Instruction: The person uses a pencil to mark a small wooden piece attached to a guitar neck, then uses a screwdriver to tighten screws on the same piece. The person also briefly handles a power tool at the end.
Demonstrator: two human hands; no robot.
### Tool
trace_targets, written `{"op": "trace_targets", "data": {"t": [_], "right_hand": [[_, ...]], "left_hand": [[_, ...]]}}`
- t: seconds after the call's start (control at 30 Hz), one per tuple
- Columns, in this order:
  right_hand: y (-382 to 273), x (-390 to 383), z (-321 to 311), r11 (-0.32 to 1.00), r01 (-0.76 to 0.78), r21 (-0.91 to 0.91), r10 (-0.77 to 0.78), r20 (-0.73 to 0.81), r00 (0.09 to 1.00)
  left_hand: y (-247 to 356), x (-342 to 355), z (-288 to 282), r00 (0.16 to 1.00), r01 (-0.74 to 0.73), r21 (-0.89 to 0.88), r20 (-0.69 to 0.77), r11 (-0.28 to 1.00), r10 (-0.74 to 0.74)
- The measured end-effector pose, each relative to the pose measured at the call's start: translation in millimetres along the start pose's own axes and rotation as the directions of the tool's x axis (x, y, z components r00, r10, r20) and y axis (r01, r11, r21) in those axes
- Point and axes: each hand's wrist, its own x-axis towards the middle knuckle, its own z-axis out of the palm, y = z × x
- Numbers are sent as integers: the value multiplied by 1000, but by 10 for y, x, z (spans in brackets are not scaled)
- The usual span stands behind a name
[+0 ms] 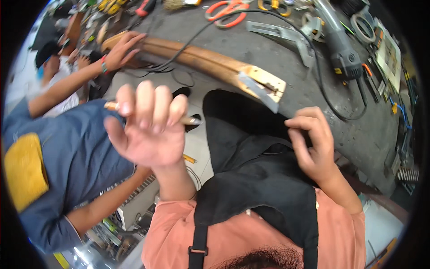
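Brown wood, a long curved piece (201, 57), runs along the tabletop's (298, 85) near edge, its left end under a co-worker's hand (120, 53). Raised before that edge, the left hand (152, 130) half curls around a slim stick (192, 120). A metal strip (258, 92) crosses the wood's right end. Loosely bent, seemingly empty, the right hand (312, 139) hovers by the near edge; bare surface opens beyond, crossed by a black cord (351, 119).

Single view: head cam, L fisheye of pair, head-worn, looking steeply down, v. wide. Apron (260, 188) & L hand (154, 125) close below lens, R hand (316, 139) likewise. Bench (358, 139) farther off, near edge slanting from upper L to lower R, bowed twd dark rim. Co-worker (80, 148) at L side.
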Motion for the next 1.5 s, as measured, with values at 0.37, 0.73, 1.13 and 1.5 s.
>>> {"op": "trace_targets", "data": {"t": [0.37,0.73,1.13,1.5], "right_hand": [[106,-298,-42,940,152,-305,-144,49,988],[424,-73,87,940,136,-314,-139,13,990],[509,140,299,954,124,-272,-113,54,992],[569,163,323,970,127,-209,-127,12,992]], "left_hand": [[258,-396,121,992,-9,-86,126,996,20],[148,-45,-63,1000,-9,-39,16,999,10],[-248,446,-317,829,-556,762,477,-332,-292],[-675,352,-585,717,-680,653,496,-334,-491]]}}
